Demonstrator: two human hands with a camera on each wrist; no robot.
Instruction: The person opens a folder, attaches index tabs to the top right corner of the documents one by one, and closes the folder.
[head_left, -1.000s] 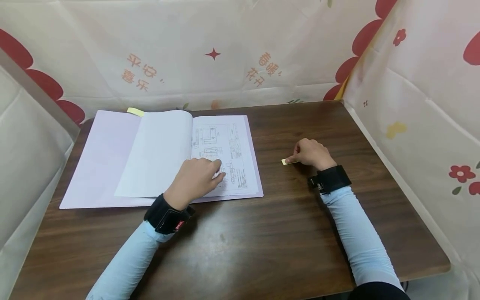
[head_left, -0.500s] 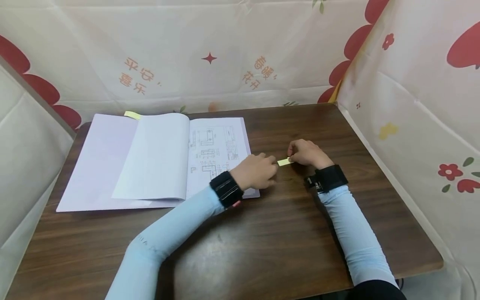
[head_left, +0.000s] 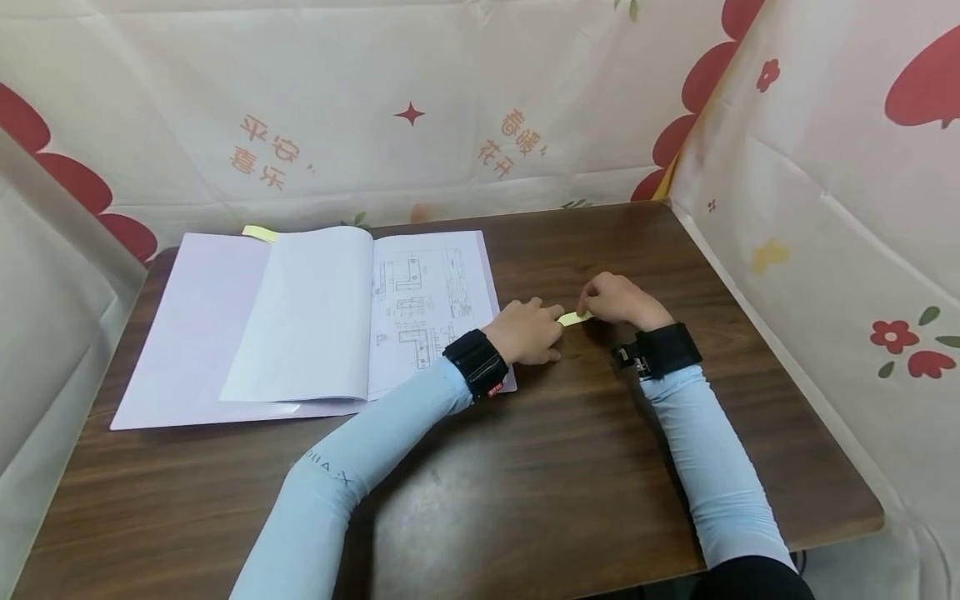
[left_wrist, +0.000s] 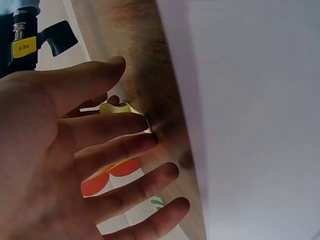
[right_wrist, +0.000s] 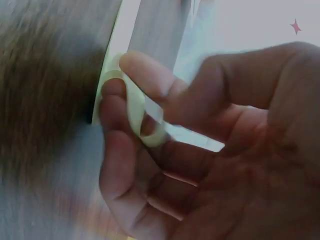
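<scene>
Two hands are over the brown worktop (head_left: 600, 500), both R of centre & nearer its far edge than its near one. R hand (head_left: 617, 298) pinches a thin yellow strip (head_left: 574, 319) btwn thumb & fingers; R wrist cam has it curled in a loop there, w/ a straight pale length running on past the fingertips, can't tell if same piece. L hand (head_left: 528, 332) is out past the folder's R edge, fingers apart & fairly straight, tips just beside the strip's L end; can't tell if touching. Purple folder (head_left: 195, 333) lies open twd the worktop's far L corner, white page (head_left: 296, 325) on its L half, drawing pg (head_left: 405, 283) on its R. Yellow tab (head_left: 259, 233) pokes out at the folder's far edge. Black straps (head_left: 476, 362) on both wrists, lt blue sleeves (head_left: 390, 442) on both arms. White curtain (head_left: 420, 50) w/ red prints behind the worktop's far edge & along its R edge.
</scene>
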